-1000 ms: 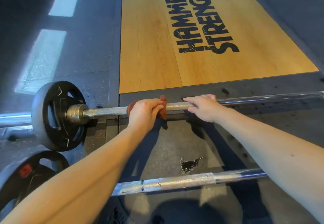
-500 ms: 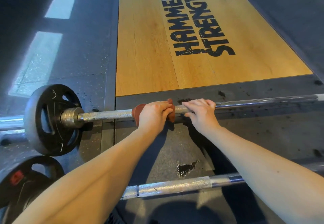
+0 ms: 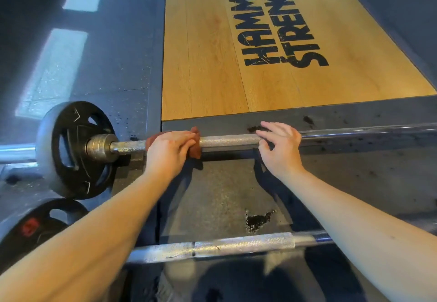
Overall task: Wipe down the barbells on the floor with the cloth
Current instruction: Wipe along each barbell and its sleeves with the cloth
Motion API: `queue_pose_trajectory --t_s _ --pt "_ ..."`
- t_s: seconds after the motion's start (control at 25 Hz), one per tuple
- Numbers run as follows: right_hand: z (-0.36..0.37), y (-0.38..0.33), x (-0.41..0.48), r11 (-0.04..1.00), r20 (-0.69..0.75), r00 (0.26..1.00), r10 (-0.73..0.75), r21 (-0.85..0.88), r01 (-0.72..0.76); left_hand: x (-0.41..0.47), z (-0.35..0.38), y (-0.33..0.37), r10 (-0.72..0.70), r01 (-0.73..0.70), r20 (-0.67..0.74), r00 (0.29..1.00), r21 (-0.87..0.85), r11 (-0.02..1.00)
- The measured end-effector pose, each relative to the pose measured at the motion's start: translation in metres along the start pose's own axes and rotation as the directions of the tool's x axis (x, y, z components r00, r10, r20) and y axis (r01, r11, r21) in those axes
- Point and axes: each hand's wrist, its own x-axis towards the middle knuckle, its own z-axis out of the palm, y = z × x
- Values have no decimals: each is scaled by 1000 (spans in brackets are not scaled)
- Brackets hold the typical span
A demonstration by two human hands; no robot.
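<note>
- Two barbells are seen on the dark floor (image 3: 224, 188), almost parallel and well apart: the far barbell (image 3: 227, 139) and the near barbell (image 3: 224, 247).
- The far barbell is gripped by the left hand (image 3: 169, 150) through the cloth (image 3: 196, 152), a reddish-brown one wrapped around the shaft. The fingers are curled over the top of it, and the cloth shows at both sides of the hand.
- The cloth is found on the knurled part of the shaft, near the collar and the black weight plate (image 3: 78, 150) at the left end.
- The right hand (image 3: 281, 148) is held over the same shaft, to the right of the cloth and apart from it, with the fingers spread and only a little bent (nothing is held in it). The fingertips seem to be at the metal, but real contact cannot be told surely from this angle.
- The near barbell is crossed in the view by both forearms.
- A second plate (image 3: 35, 228) with a red mark is seen at the lower left.
- A wooden platform (image 3: 212, 65) printed with "HAMMER STRENGTH" is laid beyond the far barbell.
- A chipped patch (image 3: 257, 220) is seen in the floor between the two barbells.
</note>
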Motion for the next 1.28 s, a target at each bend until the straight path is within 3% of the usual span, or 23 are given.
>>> queue_pose_trajectory --t_s 0.12,0.24,0.44,0.56,0.8,0.96,1.12,1.28 --pt "12 -9 -6 996 -97 995 21 -79 -28 -27 -39 -64 -167 169 -104 981 14 985" --pt "17 -16 -18 981 -46 999 25 -193 -33 -31 -33 -55 -271 274 -211 939 -13 962" --pt "10 -13 -24 979 13 1000 5 -203 -2 -6 33 42 -107 102 -134 985 -41 994" --pt "10 -14 -23 981 9 1000 17 -194 -15 0 27 34 -5 7 -86 996 26 1000" --pt "18 -19 -23 984 -22 998 60 -168 -63 -35 -37 -68 -245 257 -157 957 58 965" --pt "11 -18 -22 987 -10 998 56 -153 -56 -26 -13 -27 -243 249 -209 947 1 969" --pt "8 -18 -20 992 -4 999 53 -117 -53 -3 22 52 -145 140 -107 984 -52 989" --pt "-2 -11 -15 993 27 998 63 -103 -60 13 50 102 -43 43 -45 998 -2 999"
